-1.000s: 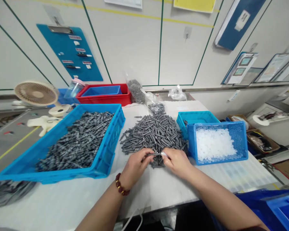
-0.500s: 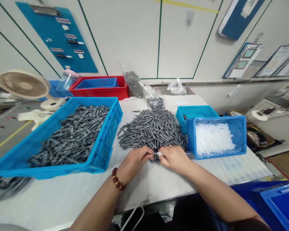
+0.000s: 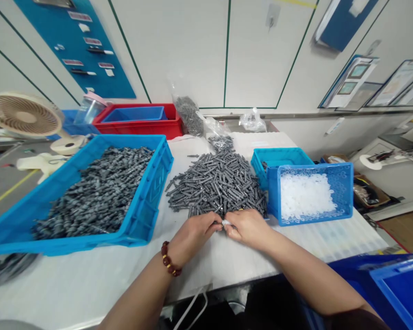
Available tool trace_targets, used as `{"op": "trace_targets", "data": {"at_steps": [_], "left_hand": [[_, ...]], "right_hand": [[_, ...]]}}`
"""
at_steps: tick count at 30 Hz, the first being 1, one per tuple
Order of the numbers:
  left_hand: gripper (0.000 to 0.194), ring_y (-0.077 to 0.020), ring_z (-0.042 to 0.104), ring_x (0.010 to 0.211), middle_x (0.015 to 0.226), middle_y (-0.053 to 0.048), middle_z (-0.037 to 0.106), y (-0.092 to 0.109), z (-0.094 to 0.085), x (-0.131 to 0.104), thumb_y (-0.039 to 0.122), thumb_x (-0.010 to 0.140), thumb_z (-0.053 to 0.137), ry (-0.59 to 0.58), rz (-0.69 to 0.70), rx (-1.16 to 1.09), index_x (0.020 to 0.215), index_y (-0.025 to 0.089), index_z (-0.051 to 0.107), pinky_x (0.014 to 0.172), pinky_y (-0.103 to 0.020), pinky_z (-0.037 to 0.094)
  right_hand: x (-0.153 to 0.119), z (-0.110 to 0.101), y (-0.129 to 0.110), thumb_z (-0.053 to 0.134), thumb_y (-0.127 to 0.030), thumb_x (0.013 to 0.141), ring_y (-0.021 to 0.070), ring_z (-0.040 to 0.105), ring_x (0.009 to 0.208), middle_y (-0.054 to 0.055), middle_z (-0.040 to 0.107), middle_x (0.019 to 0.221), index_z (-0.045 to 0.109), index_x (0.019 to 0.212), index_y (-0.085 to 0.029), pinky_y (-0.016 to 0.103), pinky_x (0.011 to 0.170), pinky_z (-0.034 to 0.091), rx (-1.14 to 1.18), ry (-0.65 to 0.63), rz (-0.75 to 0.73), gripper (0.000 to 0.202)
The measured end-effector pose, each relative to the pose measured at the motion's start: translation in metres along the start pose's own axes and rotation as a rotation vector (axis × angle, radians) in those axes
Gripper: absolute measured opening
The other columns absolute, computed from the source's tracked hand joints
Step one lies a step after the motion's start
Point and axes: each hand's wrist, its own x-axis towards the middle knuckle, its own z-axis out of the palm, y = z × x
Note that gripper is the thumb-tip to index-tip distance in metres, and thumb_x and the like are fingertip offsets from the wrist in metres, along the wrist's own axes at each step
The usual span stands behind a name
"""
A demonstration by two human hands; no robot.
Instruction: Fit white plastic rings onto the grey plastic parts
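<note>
- The gap between the two hands has closed: a second ago a length of grey part showed between them, and now the fingertips almost meet.
- The left hand (image 3: 194, 231) is pinched narrow, thumb against fingers, on a grey part (image 3: 222, 222) that is now mostly hidden; only a sliver shows.
- The right hand (image 3: 249, 228) is also closed to a narrow grip, holding a small white piece (image 3: 226, 222) whose tip peeks out toward the left hand.
- The grey part and the white piece are end to end, or one is over the other; the fingers cover the join, so I cannot tell which. The shorter gap suggests that the two are being pushed together.
- Both are held just over the near edge of the heap of grey parts (image 3: 220, 183), which lies on the white surface (image 3: 192, 266). The heap looks the same as in the earlier views.
- The large blue crate (image 3: 154, 197) to the left, full of similar grey parts, and the blue bin (image 3: 274, 197) to the right, holding white pieces (image 3: 304, 195), stand where they stood on the surface; neither is touched.
- The teal tray (image 3: 278, 153) sits just beyond the blue bin, also untouched.
- The whole view has shifted somewhat, which looks like the head moving rather than the containers.
</note>
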Motion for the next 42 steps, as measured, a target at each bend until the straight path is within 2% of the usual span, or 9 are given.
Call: {"op": "trace_targets", "data": {"at_steps": [4,6,11,16,32,34,38,40,42], "left_hand": [[0.02,-0.016,0.065,0.084,0.096,-0.003,0.071,-0.001,0.0,0.001,0.027,0.089,0.048,0.02,0.069,-0.016,0.101,0.018,0.062,0.077,-0.026,0.051],[0.023,-0.0156,0.065,0.085,0.096,-0.003,0.071,-0.001,-0.001,0.002,0.028,0.09,0.045,0.039,0.092,-0.021,0.101,0.019,0.063,0.08,-0.027,0.051],[0.021,-0.0134,0.065,0.073,0.077,-0.001,0.071,0.0,-0.004,0.003,0.026,0.089,0.046,0.079,0.057,-0.052,0.094,0.019,0.065,0.073,-0.024,0.052],[0.018,-0.0132,0.065,0.072,0.077,-0.001,0.071,0.001,-0.006,0.002,0.024,0.088,0.048,0.082,0.032,-0.08,0.093,0.019,0.065,0.071,-0.023,0.051],[0.016,-0.0132,0.064,0.071,0.076,-0.001,0.07,0.002,-0.005,0.0,0.021,0.086,0.049,0.087,0.042,-0.093,0.091,0.02,0.064,0.071,-0.023,0.049],[0.015,-0.0134,0.064,0.071,0.077,-0.002,0.069,0.004,-0.009,0.0,0.021,0.084,0.049,0.08,0.021,-0.096,0.089,0.019,0.063,0.068,-0.023,0.049],[0.013,-0.0125,0.06,0.063,0.073,-0.001,0.065,0.006,-0.017,-0.002,0.016,0.078,0.048,0.044,-0.105,-0.09,0.085,0.017,0.059,0.057,-0.021,0.046],[0.02,-0.0131,0.058,0.063,0.074,0.0,0.062,0.006,-0.016,-0.002,0.011,0.075,0.046,-0.021,-0.098,-0.024,0.089,0.018,0.057,0.058,-0.022,0.046],[0.027,-0.0163,0.058,0.072,0.081,-0.002,0.062,0.006,-0.007,-0.001,0.01,0.072,0.049,-0.09,-0.03,0.11,0.095,0.018,0.058,0.066,-0.027,0.048]], "right_hand": [[0.0,0.002,0.003,0.044,-0.036,0.09,0.0147,0.057,0.067,0.003,0.066,0.075,0.061,0.082,-0.017,0.024,0.059,0.028,0.049,0.021,0.001,0.027],[0.0,0.002,0.004,0.044,-0.034,0.09,0.0141,0.057,0.067,0.002,0.066,0.076,0.061,0.082,-0.018,0.024,0.059,0.028,0.079,0.028,-0.005,0.025],[-0.001,0.0,0.005,0.047,-0.024,0.086,0.0144,0.057,0.072,0.002,0.065,0.079,0.06,0.084,-0.018,0.024,0.061,0.029,0.12,0.042,-0.033,0.014],[0.0,0.0,0.005,0.047,-0.023,0.086,0.0142,0.056,0.07,0.002,0.065,0.078,0.06,0.083,-0.018,0.024,0.061,0.029,0.13,0.024,-0.014,0.014],[-0.001,-0.002,0.002,0.046,-0.038,0.088,0.0147,0.057,0.067,0.002,0.065,0.072,0.062,0.078,-0.018,0.024,0.058,0.026,0.109,0.03,0.081,0.028],[-0.001,-0.003,0.002,0.046,-0.037,0.087,0.0148,0.057,0.066,0.003,0.066,0.072,0.062,0.078,-0.018,0.024,0.058,0.026,0.102,0.018,0.105,0.027],[-0.002,-0.006,0.004,0.042,-0.036,0.089,0.0145,0.056,0.065,0.003,0.066,0.073,0.062,0.08,-0.019,0.024,0.057,0.024,0.109,-0.001,0.167,0.028],[-0.002,-0.008,0.005,0.038,-0.036,0.091,0.0145,0.055,0.066,0.003,0.066,0.073,0.061,0.082,-0.019,0.024,0.057,0.023,0.13,-0.011,0.186,0.03],[-0.002,-0.009,0.005,0.037,-0.034,0.092,0.0143,0.055,0.067,0.002,0.065,0.076,0.06,0.086,-0.02,0.024,0.058,0.024,0.162,-0.014,0.18,0.028]]}}
